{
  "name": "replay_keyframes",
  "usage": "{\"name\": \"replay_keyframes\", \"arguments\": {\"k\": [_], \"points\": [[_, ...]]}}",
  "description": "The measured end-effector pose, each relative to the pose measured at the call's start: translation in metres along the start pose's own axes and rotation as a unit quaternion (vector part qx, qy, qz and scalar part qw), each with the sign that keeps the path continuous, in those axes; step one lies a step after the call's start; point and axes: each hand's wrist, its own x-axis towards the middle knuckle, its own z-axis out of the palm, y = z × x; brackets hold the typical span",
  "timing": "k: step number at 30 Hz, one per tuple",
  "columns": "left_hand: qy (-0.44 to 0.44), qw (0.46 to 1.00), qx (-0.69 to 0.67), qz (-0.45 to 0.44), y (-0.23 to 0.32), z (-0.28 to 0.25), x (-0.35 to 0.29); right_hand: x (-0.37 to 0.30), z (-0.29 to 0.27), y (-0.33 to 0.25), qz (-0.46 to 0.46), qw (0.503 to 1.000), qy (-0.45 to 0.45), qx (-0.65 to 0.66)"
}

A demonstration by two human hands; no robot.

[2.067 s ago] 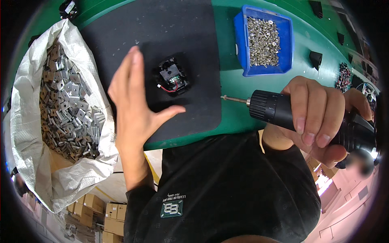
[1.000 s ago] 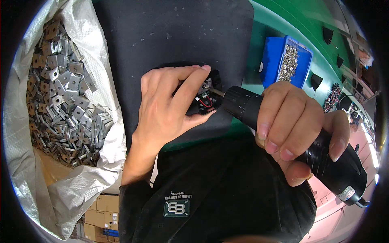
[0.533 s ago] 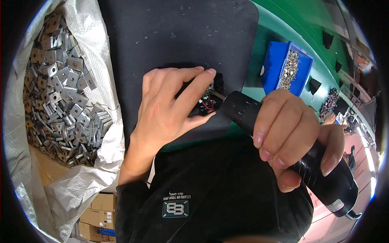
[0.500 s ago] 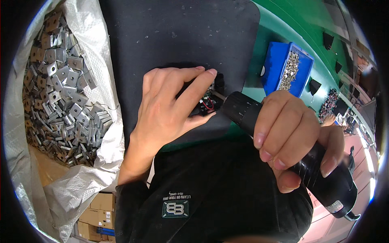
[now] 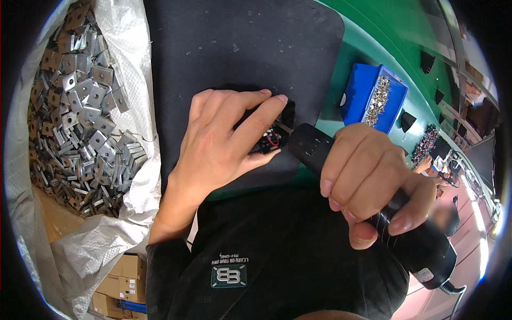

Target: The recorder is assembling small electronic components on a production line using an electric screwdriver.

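My left hand (image 5: 221,136) is closed around a small black electronic assembly (image 5: 270,143), gripping it over the dark mat (image 5: 240,48). A red wire shows at the side of the assembly; my fingers cover much of the rest. In my right hand (image 5: 370,178) is a black electric screwdriver (image 5: 311,146), its body slanting down to the right with a cord at the back end. The screwdriver's thin bit points at the assembly beside my left fingertips. Exactly where the tip meets it is hidden.
At left, a white woven sack (image 5: 128,53) holds many square metal plates with holes (image 5: 85,112). A blue bin (image 5: 357,93) of small screws stands on the green table (image 5: 333,80) at right. Cardboard boxes (image 5: 124,274) sit lower left. Another person's hand (image 5: 424,164) is at far right.
My right hand and the screwdriver have shifted slightly left in the picture. My left hand keeps its hold on the assembly. The whole view has moved a little.
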Motion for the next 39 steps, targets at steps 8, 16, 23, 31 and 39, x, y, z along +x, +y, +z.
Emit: {"name": "replay_keyframes", "arguments": {"k": [8,16,23,31,39], "points": [[-0.003,1.0,0.027,0.0,0.007,-0.002,0.006,0.022,-0.013,-0.042,-0.034,0.997,-0.014,0.069],[0.083,0.99,0.016,-0.112,0.017,0.004,0.001,0.003,-0.047,-0.143,-0.225,0.941,-0.049,0.247],[0.117,0.993,-0.011,0.007,0.051,0.026,0.096,-0.045,-0.073,-0.211,-0.34,0.921,-0.116,0.151],[0.028,0.987,0.141,0.073,0.02,0.068,0.218,-0.086,-0.086,-0.243,-0.4,0.916,-0.006,-0.036],[-0.048,0.984,0.172,0.015,0.003,0.065,0.246,-0.087,-0.089,-0.24,-0.498,0.836,0.153,-0.175]]}}
